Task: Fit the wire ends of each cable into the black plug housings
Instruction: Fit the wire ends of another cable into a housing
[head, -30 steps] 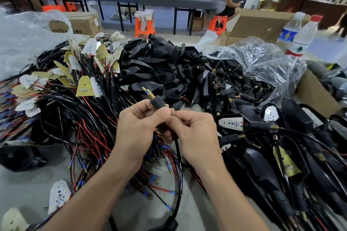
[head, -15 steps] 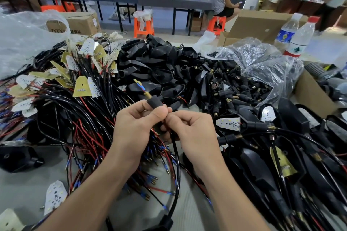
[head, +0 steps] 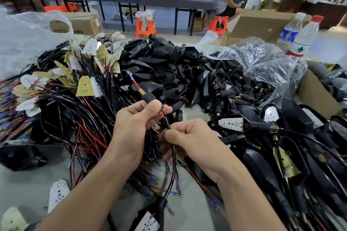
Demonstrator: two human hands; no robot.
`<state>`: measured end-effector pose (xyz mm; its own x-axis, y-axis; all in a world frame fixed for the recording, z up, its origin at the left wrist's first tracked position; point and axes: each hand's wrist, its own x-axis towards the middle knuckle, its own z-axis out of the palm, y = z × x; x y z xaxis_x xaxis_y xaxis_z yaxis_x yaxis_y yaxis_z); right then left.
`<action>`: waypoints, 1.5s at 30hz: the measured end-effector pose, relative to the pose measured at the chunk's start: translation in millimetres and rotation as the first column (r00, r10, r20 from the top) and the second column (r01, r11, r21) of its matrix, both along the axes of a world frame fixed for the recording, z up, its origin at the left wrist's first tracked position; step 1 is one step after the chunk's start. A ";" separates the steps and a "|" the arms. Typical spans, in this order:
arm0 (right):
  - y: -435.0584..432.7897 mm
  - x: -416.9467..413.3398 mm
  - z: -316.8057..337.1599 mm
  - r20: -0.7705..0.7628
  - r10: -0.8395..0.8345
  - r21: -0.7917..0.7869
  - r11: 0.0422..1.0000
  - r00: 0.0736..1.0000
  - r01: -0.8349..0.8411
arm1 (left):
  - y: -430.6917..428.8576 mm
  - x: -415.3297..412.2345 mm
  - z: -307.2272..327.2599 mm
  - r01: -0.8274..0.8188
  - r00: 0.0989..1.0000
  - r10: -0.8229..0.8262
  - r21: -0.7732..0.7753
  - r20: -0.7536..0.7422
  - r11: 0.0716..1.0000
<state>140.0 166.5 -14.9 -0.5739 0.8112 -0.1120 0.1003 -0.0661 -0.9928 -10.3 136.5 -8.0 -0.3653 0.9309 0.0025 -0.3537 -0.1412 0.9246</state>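
Item: one black plug housing (head: 149,97), held above the middle of the tabletop (head: 24,184). Grip, left hand (head: 135,125): thumb and curled fingers clamped round the housing's lower body, mouth end left free. Grip, right hand (head: 191,139): thumb pinched against forefinger on the black cable (head: 174,157), just below the housing's tail. Orientation: long axis tilted, brass-collared mouth pointing up and away toward the far left corner, tail toward the near edge. The red and blue wire ends (head: 133,80) project from the mouth along the same line, and the cable hangs from the tail down to a fitting at the near edge. Method, as judged: steady the housing with the left hand and feed with the right along the housing's own axis. Pinch close to the tail so the cable does not buckle, and confirm both leads clear the mouth. Stock: cable heap (head: 88,110) along the left edge; loose housings (head: 234,88) toward the far right corner.
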 end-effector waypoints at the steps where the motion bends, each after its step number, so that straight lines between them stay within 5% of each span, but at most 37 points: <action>1: -0.5 -2.0 -0.8 0.020 -0.020 0.044 0.999 1.000 0.019 | -0.3 0.5 0.2 0.000 1.000 0.000 0.006 -0.010 1.000; 4: -1.9 -10.4 -4.9 0.067 -0.145 0.225 0.966 0.987 0.127 | -1.8 -0.4 1.7 0.056 0.996 -0.056 0.006 -0.076 0.998; 10: -5.6 -16.4 -1.0 0.037 -0.164 0.331 0.933 0.986 0.143 | -2.8 -13.0 8.3 0.030 0.994 -0.027 0.027 -0.110 0.999; 16: -6.6 -20.5 -2.9 0.093 -0.239 0.347 0.918 0.967 0.194 | -3.3 -12.0 6.3 0.035 0.984 -0.026 0.050 -0.179 0.998; 21: -7.2 -17.1 0.9 0.108 -0.254 0.364 0.910 0.961 0.200 | -1.6 -6.8 -0.1 0.040 0.996 -0.034 0.077 -0.080 0.996; 26: -9.0 -16.4 5.3 0.065 -0.251 0.442 0.875 0.966 0.198 | -0.7 -16.9 -0.2 -0.006 0.944 0.027 0.066 -0.329 0.998; 30: -10.8 -17.8 5.5 0.020 -0.225 0.487 0.853 0.974 0.187 | 1.2 -19.2 -1.8 -0.036 0.973 0.029 -0.024 -0.228 0.999; 34: -7.8 -16.5 3.1 -0.032 -0.255 0.452 0.859 0.967 0.241 | 2.4 -11.0 -1.5 0.005 0.999 -0.008 -0.079 -0.050 0.997; 39: -1.4 -12.5 0.2 0.036 -0.211 0.393 0.902 0.977 0.180 | -0.9 -9.7 -2.5 0.090 0.975 -0.094 -0.032 -0.202 0.995; 45: -0.8 -5.6 -0.9 -0.070 -0.094 0.161 0.981 0.993 0.105 | -0.8 -8.6 -1.1 0.120 0.987 -0.121 -0.012 -0.109 0.993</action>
